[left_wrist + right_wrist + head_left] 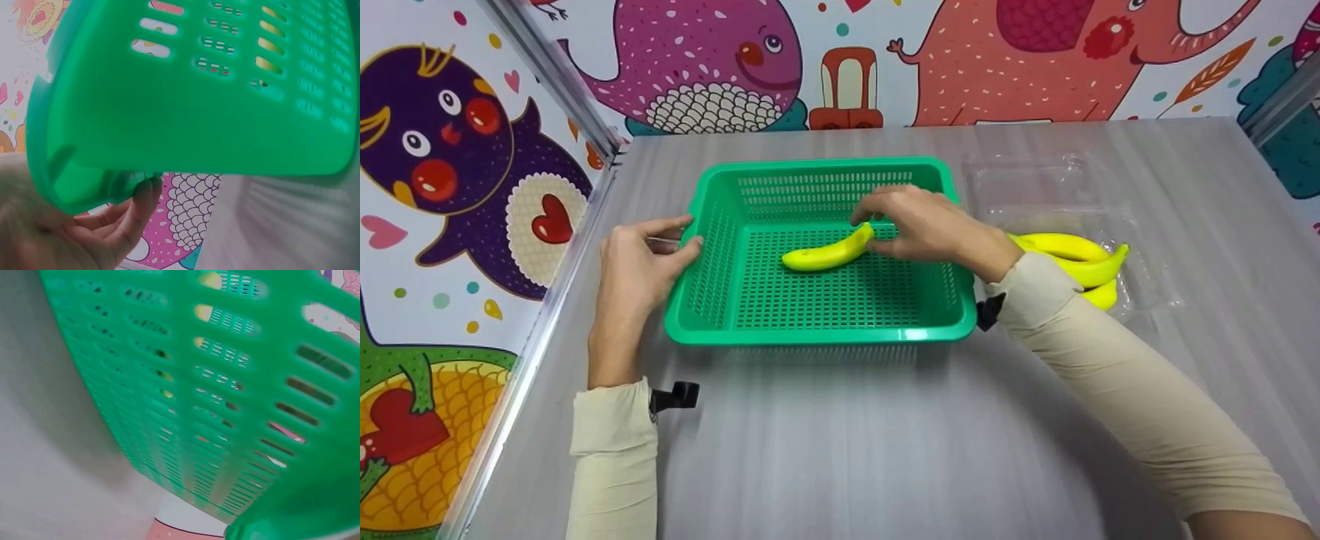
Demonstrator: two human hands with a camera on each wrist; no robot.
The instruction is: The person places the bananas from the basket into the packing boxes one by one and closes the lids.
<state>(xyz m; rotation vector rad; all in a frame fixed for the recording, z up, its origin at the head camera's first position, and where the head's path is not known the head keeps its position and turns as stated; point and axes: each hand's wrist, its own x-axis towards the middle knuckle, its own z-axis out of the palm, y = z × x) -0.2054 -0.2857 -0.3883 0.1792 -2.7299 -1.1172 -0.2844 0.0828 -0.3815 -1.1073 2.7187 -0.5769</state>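
Observation:
A green plastic basket [817,335] with slotted walls stands on the table in the head view. One yellow banana [826,256] lies on its slotted floor, stem end pointing right. My left hand [634,274] grips the basket's left rim, thumb over the edge; in the left wrist view its fingers [126,222] reach under the rim. My right hand [926,225] reaches over the right rim into the basket. Its thumb and fingers are spread apart around the banana's stem end. Through the slots in the right wrist view, only bits of yellow show.
To the right, several more bananas [1072,255] lie by a clear plastic container [1027,184], partly hidden by the right sleeve. A wall with printed cartoon animals [697,60] borders the back, and another panel [472,165] borders the left. Grey table [825,450] extends in front of the basket.

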